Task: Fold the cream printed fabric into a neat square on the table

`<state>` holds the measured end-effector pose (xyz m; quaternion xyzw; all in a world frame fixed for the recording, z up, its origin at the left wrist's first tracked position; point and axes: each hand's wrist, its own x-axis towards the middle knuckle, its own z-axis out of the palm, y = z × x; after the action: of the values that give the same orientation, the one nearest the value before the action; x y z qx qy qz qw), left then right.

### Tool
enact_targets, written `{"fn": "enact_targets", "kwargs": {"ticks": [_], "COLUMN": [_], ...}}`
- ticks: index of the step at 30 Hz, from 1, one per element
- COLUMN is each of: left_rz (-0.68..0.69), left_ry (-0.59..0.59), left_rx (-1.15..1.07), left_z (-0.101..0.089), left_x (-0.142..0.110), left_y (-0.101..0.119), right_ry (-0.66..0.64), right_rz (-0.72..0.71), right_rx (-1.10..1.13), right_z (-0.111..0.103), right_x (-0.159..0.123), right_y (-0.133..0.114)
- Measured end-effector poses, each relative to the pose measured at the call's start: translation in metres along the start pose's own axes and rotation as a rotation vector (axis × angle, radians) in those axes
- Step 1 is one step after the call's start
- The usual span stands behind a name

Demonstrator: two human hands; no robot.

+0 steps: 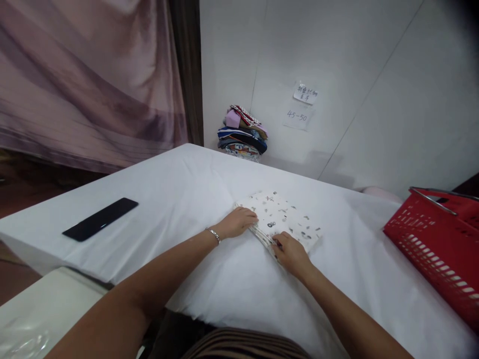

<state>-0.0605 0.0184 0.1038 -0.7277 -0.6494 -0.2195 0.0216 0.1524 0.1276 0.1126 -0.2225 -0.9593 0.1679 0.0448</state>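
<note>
A white folded cloth (286, 214) with a scattered print of small dark and grey-green figures lies on the white-covered table. Its layered folded edge faces me. My left hand (239, 222) is closed on the left end of that edge, fingers bent over the top layer; a silvery bracelet (214, 236) circles the wrist. Farther right along the same edge, my right hand (291, 253) pinches the layers between thumb and fingers. The undersides of both hands are hidden.
A dark flat slab (101, 219) rests on the table (179, 199) to the left. On the right stands a red perforated basket (430, 239). Folded fabrics (243, 132) are stacked beyond the far edge, near the wall. A pinkish curtain (93, 75) hangs at left.
</note>
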Motion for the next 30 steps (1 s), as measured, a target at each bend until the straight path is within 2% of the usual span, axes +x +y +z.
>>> {"fn": "enact_targets", "kwargs": {"ticks": [6,12,19,26,28,30], "left_rz": [0.086,0.095,0.083,0.114,0.097,0.036], "left_ry": [-0.068,-0.145,-0.05,-0.055,-0.042,0.019], "left_rx": [0.06,0.111,-0.026,-0.053,-0.058,-0.07], "left_z": [-0.003,-0.003,0.004,-0.001,-0.004,-0.009], "left_x": [0.009,0.017,0.011,0.006,0.004,0.002], "left_y": [-0.004,-0.005,-0.013,-0.009,-0.009,-0.01], "right_ry": [0.016,0.041,0.044,0.004,-0.003,-0.017], "right_rz": [0.006,0.001,-0.027,-0.033,-0.038,-0.048], "right_rx": [0.021,0.038,-0.001,-0.15,-0.183,-0.198], "right_z": [-0.001,0.002,0.0,0.004,0.003,-0.001], "right_x": [0.004,0.005,-0.001,-0.005,-0.007,-0.009], "right_y": [0.0,0.001,-0.005,-0.013,-0.012,-0.011]}}
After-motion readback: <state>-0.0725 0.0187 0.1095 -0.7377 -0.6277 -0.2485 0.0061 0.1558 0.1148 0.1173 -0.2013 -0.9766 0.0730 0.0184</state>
